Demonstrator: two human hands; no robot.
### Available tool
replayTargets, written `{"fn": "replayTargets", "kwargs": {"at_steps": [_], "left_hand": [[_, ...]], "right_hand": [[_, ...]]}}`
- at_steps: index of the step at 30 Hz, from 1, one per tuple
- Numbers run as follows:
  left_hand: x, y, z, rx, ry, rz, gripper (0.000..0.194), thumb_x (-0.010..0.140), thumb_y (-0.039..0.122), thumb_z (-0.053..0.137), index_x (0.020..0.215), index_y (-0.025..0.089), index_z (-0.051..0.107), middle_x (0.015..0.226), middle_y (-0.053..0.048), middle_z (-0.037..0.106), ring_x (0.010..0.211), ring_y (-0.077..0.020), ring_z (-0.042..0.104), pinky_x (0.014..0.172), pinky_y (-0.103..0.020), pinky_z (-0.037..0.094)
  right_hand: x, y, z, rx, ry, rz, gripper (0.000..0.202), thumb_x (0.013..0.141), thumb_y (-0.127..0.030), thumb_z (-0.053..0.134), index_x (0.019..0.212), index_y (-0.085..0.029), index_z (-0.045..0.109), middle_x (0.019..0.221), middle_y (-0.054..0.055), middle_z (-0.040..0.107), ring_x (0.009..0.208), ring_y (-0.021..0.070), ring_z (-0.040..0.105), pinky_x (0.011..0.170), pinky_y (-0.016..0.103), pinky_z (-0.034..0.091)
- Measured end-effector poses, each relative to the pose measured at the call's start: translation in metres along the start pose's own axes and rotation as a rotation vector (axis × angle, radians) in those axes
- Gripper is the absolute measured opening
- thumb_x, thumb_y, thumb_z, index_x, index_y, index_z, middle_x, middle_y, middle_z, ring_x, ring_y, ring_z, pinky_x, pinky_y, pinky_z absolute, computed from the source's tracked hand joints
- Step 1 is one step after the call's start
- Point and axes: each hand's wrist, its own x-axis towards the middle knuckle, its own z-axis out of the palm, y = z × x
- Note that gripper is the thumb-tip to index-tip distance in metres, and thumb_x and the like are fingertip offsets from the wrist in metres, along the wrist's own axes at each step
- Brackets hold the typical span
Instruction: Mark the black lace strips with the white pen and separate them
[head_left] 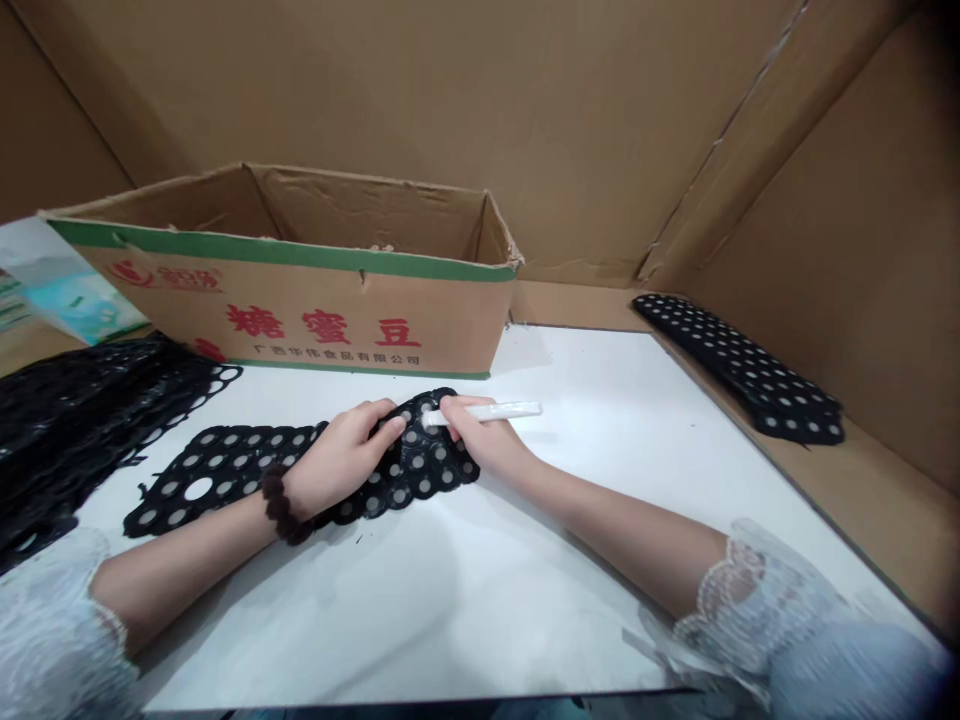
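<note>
A black sheet with rows of pale round discs (240, 461) lies on the white board, its right end raised and bent. One spot on its left part is a plain white round, apparently an open hole. Around the sheet's middle, my left hand (346, 450) is closed, thumb on top and fingers partly hidden. My right hand (484, 440) grips a slim white stick-like tool (502, 410) at the sheet's right end. The tool's left tip is over the discs, touching or just above them; I cannot tell which. Its exact kind does not show.
An open cardboard box (322, 300) with red characters stands behind the hands. Black perforated sheeting (82, 430) is heaped at left, near a white-and-teal packet (79, 295). Another dotted black strip (739, 370) lies at right. Cardboard walls (600, 130) surround the white board (540, 580).
</note>
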Motion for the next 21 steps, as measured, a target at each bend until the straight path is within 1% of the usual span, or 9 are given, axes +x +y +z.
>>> {"fn": "replayTargets", "kwargs": {"at_steps": [6, 10, 12, 14, 16, 18, 21], "left_hand": [[-0.002, 0.004, 0.003, 0.093, 0.067, 0.028, 0.026, 0.086, 0.037, 0.031, 0.075, 0.019, 0.044, 0.073, -0.002, 0.049, 0.071, -0.0177, 0.048, 0.066, -0.029, 0.036], [-0.007, 0.013, 0.007, 0.174, 0.116, 0.053, 0.025, 0.086, 0.034, 0.031, 0.068, 0.019, 0.039, 0.068, -0.002, 0.044, 0.068, -0.0182, 0.046, 0.064, -0.029, 0.035], [-0.009, 0.016, 0.008, 0.212, 0.114, 0.087, 0.026, 0.086, 0.033, 0.03, 0.066, 0.019, 0.038, 0.067, -0.002, 0.043, 0.068, -0.0188, 0.046, 0.064, -0.03, 0.034], [-0.008, 0.015, 0.008, 0.22, 0.102, 0.093, 0.026, 0.086, 0.034, 0.03, 0.068, 0.019, 0.039, 0.068, -0.002, 0.044, 0.07, -0.0193, 0.046, 0.065, -0.03, 0.034], [-0.005, 0.009, 0.005, 0.179, 0.084, 0.055, 0.025, 0.086, 0.036, 0.03, 0.072, 0.019, 0.042, 0.07, -0.002, 0.046, 0.072, -0.0194, 0.048, 0.067, -0.03, 0.035], [-0.001, 0.003, 0.001, 0.095, 0.048, 0.006, 0.026, 0.086, 0.038, 0.03, 0.075, 0.019, 0.044, 0.073, -0.001, 0.049, 0.073, -0.0187, 0.049, 0.067, -0.029, 0.035], [0.003, -0.002, -0.005, -0.039, -0.007, -0.02, 0.03, 0.086, 0.042, 0.03, 0.074, 0.018, 0.045, 0.074, 0.0, 0.052, 0.071, -0.0167, 0.049, 0.066, -0.027, 0.037]], "right_hand": [[-0.004, -0.004, 0.001, -0.075, -0.03, -0.081, 0.037, 0.084, -0.039, 0.036, 0.054, -0.017, 0.039, 0.06, -0.003, 0.04, 0.06, 0.011, 0.041, 0.057, 0.025, 0.03], [-0.004, -0.006, 0.006, -0.144, -0.02, -0.113, 0.034, 0.084, -0.036, 0.037, 0.056, -0.017, 0.039, 0.068, -0.002, 0.041, 0.067, 0.0114, 0.043, 0.064, 0.026, 0.031], [-0.003, -0.006, 0.008, -0.173, -0.006, -0.124, 0.033, 0.083, -0.034, 0.038, 0.054, -0.017, 0.037, 0.066, -0.002, 0.04, 0.066, 0.0112, 0.042, 0.064, 0.026, 0.031], [-0.001, -0.004, 0.007, -0.139, 0.0, -0.095, 0.033, 0.082, -0.034, 0.039, 0.053, -0.017, 0.037, 0.061, -0.002, 0.039, 0.061, 0.0107, 0.041, 0.059, 0.025, 0.03], [0.001, -0.001, 0.002, -0.053, -0.006, -0.027, 0.035, 0.082, -0.035, 0.039, 0.052, -0.018, 0.037, 0.053, -0.004, 0.038, 0.054, 0.0098, 0.038, 0.053, 0.024, 0.028], [0.002, 0.001, -0.002, 0.006, -0.042, 0.031, 0.036, 0.081, -0.034, 0.039, 0.049, -0.017, 0.036, 0.047, -0.004, 0.036, 0.048, 0.0089, 0.035, 0.048, 0.024, 0.025], [0.002, 0.002, -0.006, -0.005, -0.081, 0.033, 0.037, 0.08, -0.034, 0.041, 0.048, -0.017, 0.037, 0.045, -0.005, 0.035, 0.045, 0.0082, 0.033, 0.044, 0.023, 0.022]]}}
